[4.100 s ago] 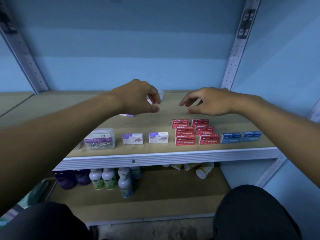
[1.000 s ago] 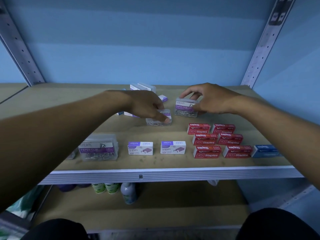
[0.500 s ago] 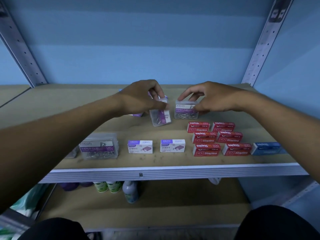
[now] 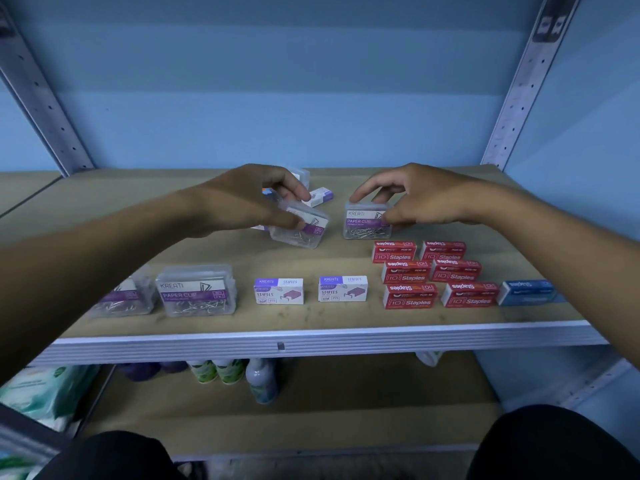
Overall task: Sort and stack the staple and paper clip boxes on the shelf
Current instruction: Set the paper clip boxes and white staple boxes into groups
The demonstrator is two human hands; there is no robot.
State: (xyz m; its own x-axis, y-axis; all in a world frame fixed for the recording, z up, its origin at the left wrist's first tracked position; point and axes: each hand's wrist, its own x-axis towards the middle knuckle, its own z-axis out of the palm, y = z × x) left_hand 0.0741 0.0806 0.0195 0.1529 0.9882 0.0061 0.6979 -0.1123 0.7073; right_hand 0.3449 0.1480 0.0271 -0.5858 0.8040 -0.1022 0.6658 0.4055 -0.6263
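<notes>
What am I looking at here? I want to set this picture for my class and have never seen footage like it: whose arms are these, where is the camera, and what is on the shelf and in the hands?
No machine here: a person wears a camera on the head, looking forward and down, so both arms reach in from the bottom edge.

The left hand grips a clear paper clip box, tilted. The right hand holds a second clear paper clip box that stands upright on the wooden shelf.

Along the front of the shelf lie two more paper clip boxes, two white and purple staple boxes, six red staple boxes in rows, and a blue staple box. More small boxes sit behind the left hand, mostly hidden. Bottles stand on the shelf below.
</notes>
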